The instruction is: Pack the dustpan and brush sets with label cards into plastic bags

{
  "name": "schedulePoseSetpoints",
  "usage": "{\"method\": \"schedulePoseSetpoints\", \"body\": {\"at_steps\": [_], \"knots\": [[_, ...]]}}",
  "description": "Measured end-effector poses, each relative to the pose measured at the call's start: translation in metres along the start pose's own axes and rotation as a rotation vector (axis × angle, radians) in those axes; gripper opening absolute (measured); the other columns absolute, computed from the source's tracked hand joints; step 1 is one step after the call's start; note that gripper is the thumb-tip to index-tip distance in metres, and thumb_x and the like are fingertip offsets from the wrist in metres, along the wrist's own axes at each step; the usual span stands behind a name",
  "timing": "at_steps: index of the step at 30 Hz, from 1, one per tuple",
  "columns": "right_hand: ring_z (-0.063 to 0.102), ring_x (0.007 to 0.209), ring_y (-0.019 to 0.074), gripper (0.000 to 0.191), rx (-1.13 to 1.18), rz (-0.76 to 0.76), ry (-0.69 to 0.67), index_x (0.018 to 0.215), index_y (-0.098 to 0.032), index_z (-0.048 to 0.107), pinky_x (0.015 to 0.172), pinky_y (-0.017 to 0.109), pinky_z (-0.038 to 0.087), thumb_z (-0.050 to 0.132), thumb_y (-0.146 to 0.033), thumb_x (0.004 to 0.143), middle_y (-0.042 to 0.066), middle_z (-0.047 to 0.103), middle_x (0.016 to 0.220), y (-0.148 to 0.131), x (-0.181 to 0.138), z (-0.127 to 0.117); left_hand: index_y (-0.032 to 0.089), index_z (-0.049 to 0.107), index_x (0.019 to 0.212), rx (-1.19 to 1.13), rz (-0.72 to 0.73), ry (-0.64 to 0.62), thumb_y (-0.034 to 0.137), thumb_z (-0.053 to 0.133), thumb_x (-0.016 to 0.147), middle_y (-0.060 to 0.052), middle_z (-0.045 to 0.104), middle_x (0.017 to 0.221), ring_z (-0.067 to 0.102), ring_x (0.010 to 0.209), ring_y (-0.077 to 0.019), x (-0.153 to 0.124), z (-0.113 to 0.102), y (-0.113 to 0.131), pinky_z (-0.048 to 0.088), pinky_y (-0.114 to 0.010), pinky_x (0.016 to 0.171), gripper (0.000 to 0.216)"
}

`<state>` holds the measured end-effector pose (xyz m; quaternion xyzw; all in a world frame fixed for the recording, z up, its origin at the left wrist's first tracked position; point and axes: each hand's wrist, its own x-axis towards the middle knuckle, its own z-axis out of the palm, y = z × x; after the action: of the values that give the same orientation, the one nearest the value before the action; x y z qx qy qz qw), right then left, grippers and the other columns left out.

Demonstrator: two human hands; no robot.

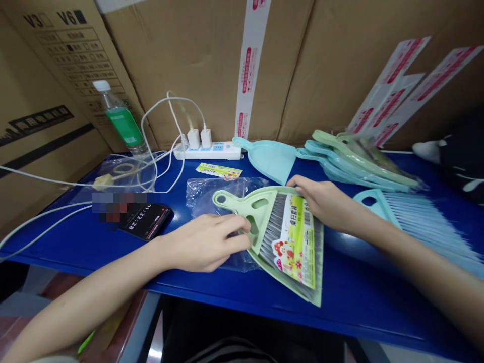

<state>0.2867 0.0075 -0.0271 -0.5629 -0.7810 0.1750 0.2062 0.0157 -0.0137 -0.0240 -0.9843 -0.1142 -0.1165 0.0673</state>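
A light green dustpan [218, 197] lies tilted over the blue table, with a light green hand brush [269, 201] nested in it. Grey bristles show beside a printed yellow-green card [302, 247] lying over the brush. My left hand [212, 243] is closed at the brush's handle, its fingertips curled at one of the oval holes. Thumb and fingers of my right hand [312, 196] grip the dustpan's far edge near the card's top; part of that grip is hidden. Crumpled clear plastic bag [200, 191] lies beneath and behind the dustpan.
Behind are a blue dustpan [270, 156] and stacked dustpans [340, 161]; a blue brush [427, 217] lies right. A loose card [219, 170], power strip [227, 150] with white cables, phone [147, 222] and bottle [123, 121] stand left. Cardboard [196, 50] walls the back.
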Motion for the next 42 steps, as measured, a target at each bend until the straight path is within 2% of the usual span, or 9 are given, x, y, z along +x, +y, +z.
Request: {"method": "schedulePoseSetpoints", "body": {"at_steps": [7, 9, 12, 15, 20, 22, 30, 37, 42], "knots": [[0.056, 0.049, 0.0151, 0.013, 0.059, -0.037, -0.065, 0.077, -0.025, 0.045, 0.047, 0.025, 0.04, 0.037, -0.018, 0.084, 0.0, 0.061, 0.059, -0.003, -0.002, 0.004, 0.015, 0.052, 0.107, -0.019, -0.005, 0.076, 0.005, 0.032, 0.089, -0.011, 0.063, 0.111, 0.062, 0.097, -0.0181, 0.003, 0.0, 0.001, 0.055, -0.028, 0.078, 0.029], [0.056, 0.05, 0.015, 0.014, 0.069, -0.04, -0.07, 0.077, -0.025, 0.045, 0.046, 0.025, 0.04, 0.035, -0.019, 0.086, 0.0, 0.061, 0.06, -0.002, -0.002, 0.004, 0.013, 0.052, 0.111, 0.012, -0.075, 0.11, 0.005, 0.034, 0.088, -0.012, 0.063, 0.113, 0.061, 0.101, -0.0197, 0.003, 0.001, 0.0, 0.055, -0.03, 0.081, 0.03], [0.055, 0.049, 0.0149, 0.015, 0.071, -0.032, -0.075, 0.077, -0.025, 0.044, 0.046, 0.025, 0.038, 0.035, -0.021, 0.087, -0.001, 0.061, 0.058, -0.002, -0.001, 0.004, 0.01, 0.054, 0.112, 0.125, -0.267, 0.123, 0.006, 0.037, 0.089, -0.013, 0.064, 0.11, 0.06, 0.098, -0.0225, 0.002, 0.003, -0.003, 0.055, -0.035, 0.082, 0.029], [0.054, 0.048, 0.0153, 0.013, 0.062, -0.025, -0.075, 0.078, -0.026, 0.044, 0.046, 0.025, 0.038, 0.035, -0.021, 0.086, -0.001, 0.06, 0.057, -0.001, -0.001, 0.003, 0.01, 0.057, 0.112, 0.254, -0.437, 0.044, 0.006, 0.039, 0.088, -0.013, 0.065, 0.109, 0.06, 0.095, -0.0253, 0.0, 0.006, -0.007, 0.054, -0.04, 0.083, 0.03], [0.052, 0.046, 0.0153, 0.012, 0.039, -0.065, -0.015, 0.077, -0.026, 0.043, 0.045, 0.025, 0.037, 0.035, -0.022, 0.085, -0.002, 0.056, 0.055, 0.006, 0.0, 0.004, 0.007, 0.061, 0.114, 0.466, -0.76, -0.202, 0.01, 0.042, 0.089, -0.017, 0.064, 0.098, 0.062, 0.089, -0.0306, 0.001, 0.004, -0.01, 0.053, -0.043, 0.075, 0.031], [0.05, 0.045, 0.0148, 0.012, 0.042, -0.085, 0.011, 0.077, -0.026, 0.043, 0.045, 0.025, 0.036, 0.035, -0.022, 0.085, -0.003, 0.054, 0.053, 0.009, 0.0, 0.004, 0.009, 0.062, 0.113, 0.496, -0.818, -0.254, 0.015, 0.041, 0.092, -0.016, 0.063, 0.094, 0.061, 0.088, -0.0305, 0.002, 0.002, -0.009, 0.053, -0.042, 0.074, 0.03], [0.05, 0.046, 0.0147, 0.015, 0.032, 0.005, -0.007, 0.078, -0.026, 0.038, 0.045, 0.025, 0.034, 0.031, -0.018, 0.088, -0.003, 0.053, 0.054, -0.002, -0.002, 0.006, 0.017, 0.061, 0.119, 0.416, -0.693, -0.251, 0.026, 0.04, 0.098, -0.012, 0.064, 0.107, 0.059, 0.097, -0.0283, 0.004, 0.005, -0.006, 0.05, -0.039, 0.077, 0.031], [0.048, 0.046, 0.0159, 0.014, 0.049, 0.062, -0.002, 0.078, -0.026, 0.036, 0.046, 0.027, 0.032, 0.03, -0.021, 0.089, -0.002, 0.051, 0.054, -0.01, -0.004, 0.017, 0.014, 0.063, 0.115, 0.415, -0.581, -0.131, 0.025, 0.04, 0.098, -0.013, 0.067, 0.105, 0.06, 0.093, -0.027, 0.001, 0.007, -0.009, 0.048, -0.037, 0.073, 0.03], [0.049, 0.049, 0.0169, 0.015, 0.087, 0.007, 0.009, 0.08, -0.026, 0.039, 0.05, 0.029, 0.034, 0.029, -0.027, 0.091, -0.001, 0.055, 0.059, -0.01, -0.005, 0.018, 0.011, 0.061, 0.117, 0.336, -0.488, -0.033, 0.023, 0.035, 0.1, -0.012, 0.068, 0.106, 0.06, 0.093, -0.0257, 0.001, 0.007, -0.008, 0.047, -0.038, 0.075, 0.034]]}}
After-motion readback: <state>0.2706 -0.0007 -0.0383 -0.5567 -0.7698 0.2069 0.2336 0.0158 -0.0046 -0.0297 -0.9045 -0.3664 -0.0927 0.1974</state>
